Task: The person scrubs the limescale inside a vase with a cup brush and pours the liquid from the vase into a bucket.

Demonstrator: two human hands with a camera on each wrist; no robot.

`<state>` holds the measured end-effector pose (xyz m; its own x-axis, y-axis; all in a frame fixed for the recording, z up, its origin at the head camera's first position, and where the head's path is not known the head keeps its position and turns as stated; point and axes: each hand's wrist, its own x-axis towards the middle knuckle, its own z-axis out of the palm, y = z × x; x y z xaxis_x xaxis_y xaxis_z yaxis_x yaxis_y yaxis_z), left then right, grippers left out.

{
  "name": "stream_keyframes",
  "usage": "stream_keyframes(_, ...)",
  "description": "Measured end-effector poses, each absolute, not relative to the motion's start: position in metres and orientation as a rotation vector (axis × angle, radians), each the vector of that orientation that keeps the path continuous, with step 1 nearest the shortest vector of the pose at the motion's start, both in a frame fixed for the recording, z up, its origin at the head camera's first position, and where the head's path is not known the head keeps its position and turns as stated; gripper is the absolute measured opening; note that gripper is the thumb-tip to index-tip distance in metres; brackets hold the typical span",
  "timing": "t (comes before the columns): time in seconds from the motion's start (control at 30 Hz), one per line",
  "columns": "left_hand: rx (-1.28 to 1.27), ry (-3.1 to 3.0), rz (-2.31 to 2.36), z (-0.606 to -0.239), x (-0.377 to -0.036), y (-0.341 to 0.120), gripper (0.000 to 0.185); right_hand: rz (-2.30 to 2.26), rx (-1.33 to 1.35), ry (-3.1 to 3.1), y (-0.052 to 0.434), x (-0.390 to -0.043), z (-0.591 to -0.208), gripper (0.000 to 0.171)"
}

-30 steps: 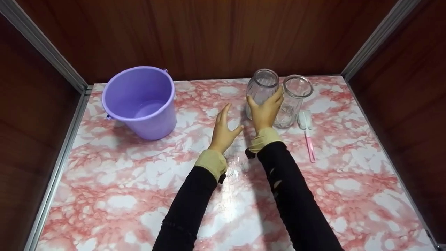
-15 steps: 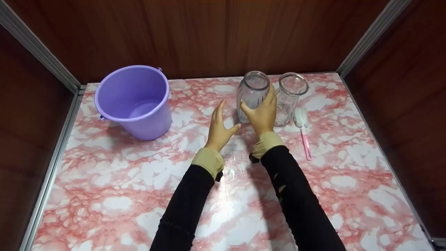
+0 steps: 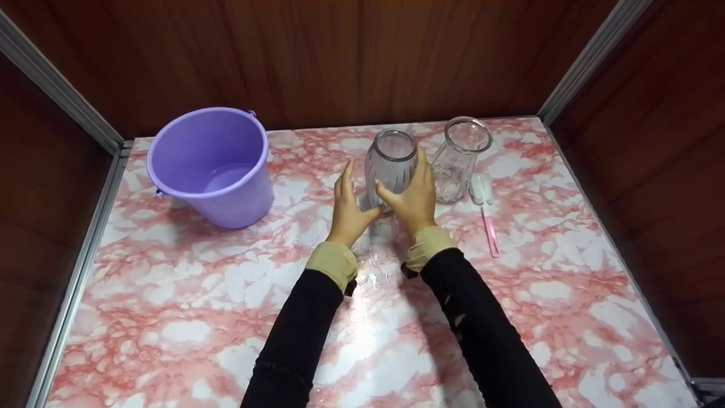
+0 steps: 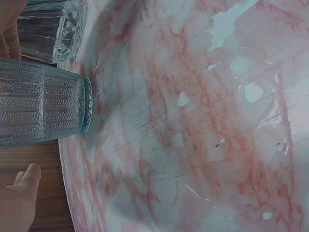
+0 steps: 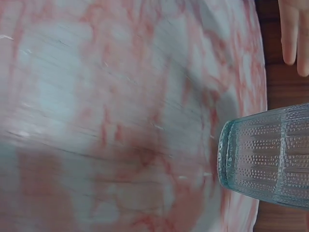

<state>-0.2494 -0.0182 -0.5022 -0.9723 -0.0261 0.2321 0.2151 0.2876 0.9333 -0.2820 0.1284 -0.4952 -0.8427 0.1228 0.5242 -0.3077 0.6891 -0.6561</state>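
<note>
My right hand (image 3: 416, 199) grips a ribbed, dotted glass jar (image 3: 391, 170), thumb at its near side and fingers along its right. The jar stands upright with its round mouth up. My left hand (image 3: 346, 214) is just left of the jar, fingers extended and thumb spread toward it, holding nothing. In the left wrist view the jar (image 4: 43, 104) shows its base edge close to the table, and in the right wrist view the jar (image 5: 270, 154) appears with the left hand's fingers (image 5: 289, 38) apart from it.
A second clear glass jar (image 3: 461, 170) stands right of the held one. Beside it lies a brush with a pink handle (image 3: 490, 232) and pale head. A purple bucket (image 3: 238, 198) stands at the left. Water drops (image 3: 374, 277) wet the marbled table (image 3: 187, 334); wooden panels (image 3: 340, 62) enclose it.
My right hand has drawn the dotted jar leftward and slightly nearer, away from the second jar and closer to my left hand. The left hand stays open; the view has shifted slightly.
</note>
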Motion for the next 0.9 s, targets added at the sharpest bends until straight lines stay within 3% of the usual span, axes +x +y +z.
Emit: stream_keyframes(0.9, -0.332, -2.195, -1.539, -0.512, -0.233, -0.040, 0.106, 1.163, 0.399, -2.348, 0.096, -0.234, -0.496, 0.107)
